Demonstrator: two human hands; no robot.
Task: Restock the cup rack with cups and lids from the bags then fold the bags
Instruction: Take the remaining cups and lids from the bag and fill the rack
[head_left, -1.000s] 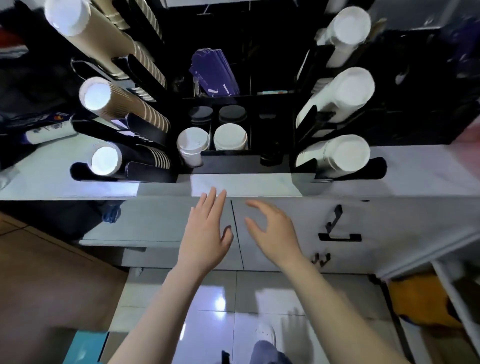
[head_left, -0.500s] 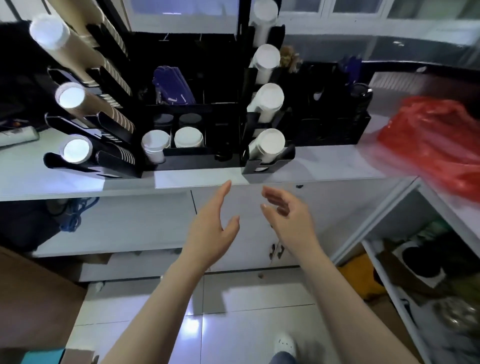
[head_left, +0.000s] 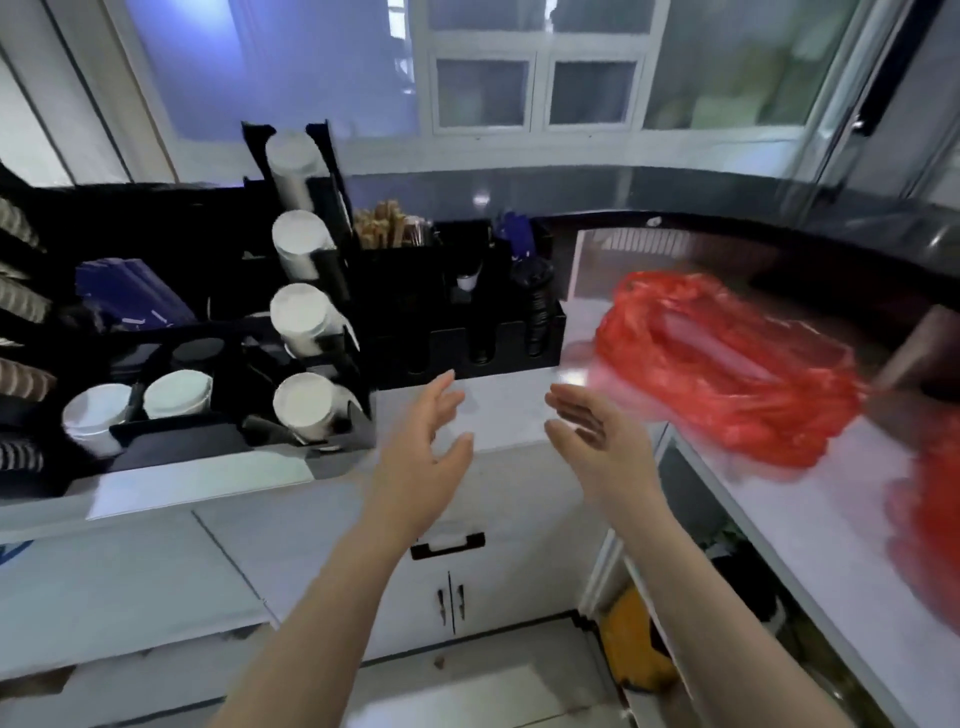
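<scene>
A black cup rack (head_left: 332, 291) stands on the white counter at the left, its slanted slots filled with stacks of white cups (head_left: 304, 405). White lids (head_left: 176, 392) sit in its lower middle wells. A red plastic bag (head_left: 727, 364), full and blurred, lies on the counter at the right. My left hand (head_left: 421, 452) and my right hand (head_left: 597, 441) hover in front of the counter edge, palms facing each other, fingers straight, holding nothing. Both are to the left of the red bag and apart from it.
A black organiser (head_left: 467, 322) holding wooden stirrers, dark lids and packets stands behind my hands. A second red bag (head_left: 930, 519) shows at the right edge. White cupboard doors (head_left: 447, 582) lie below the counter, and open shelves with clutter at the lower right.
The view has swung to the right, bringing the red bag closer to centre. Both hands have risen toward the counter edge and stay empty.
</scene>
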